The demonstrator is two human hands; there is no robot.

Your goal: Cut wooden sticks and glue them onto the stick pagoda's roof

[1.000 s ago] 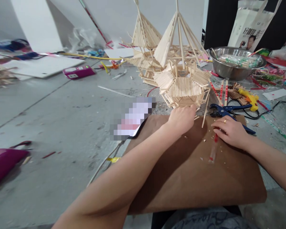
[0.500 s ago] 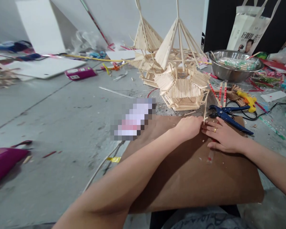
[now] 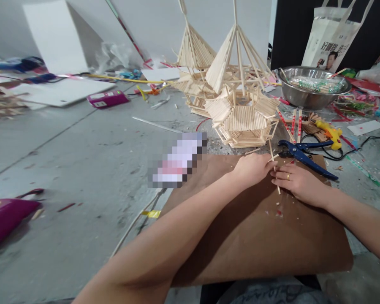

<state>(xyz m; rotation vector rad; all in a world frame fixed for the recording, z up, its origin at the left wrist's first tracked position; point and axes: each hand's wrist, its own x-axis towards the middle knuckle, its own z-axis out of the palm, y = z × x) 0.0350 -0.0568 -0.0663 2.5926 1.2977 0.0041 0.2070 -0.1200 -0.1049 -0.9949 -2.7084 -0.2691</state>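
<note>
On the brown board (image 3: 228, 249), my left hand (image 3: 253, 169) has its fingers curled and closed on a thin wooden stick (image 3: 275, 166). A second short stick crosses this one near my left fingertips. From the other side, my right hand (image 3: 299, 183), wearing a ring, presses its bent fingertips against the same stick, and the stick's lower end sticks out below them. Blue cutting pliers (image 3: 307, 158) lie just beyond my right hand. Behind the board stands a model pavilion built of wooden sticks (image 3: 243, 118), with a tall pointed roof frame.
A second stick pavilion (image 3: 193, 50) stands behind. At the right are a metal bowl (image 3: 313, 99) with packaged sticks, a yellow glue gun (image 3: 332, 135) and scraps. A blurred phone-like device (image 3: 179, 160) with a cable lies left of the board; purple packs (image 3: 107, 99) lie farther left.
The stick between my hands has tilted, and its lower end now shows below my right fingers. My right hand has shifted slightly toward me and right, its fingers more bent.
</note>
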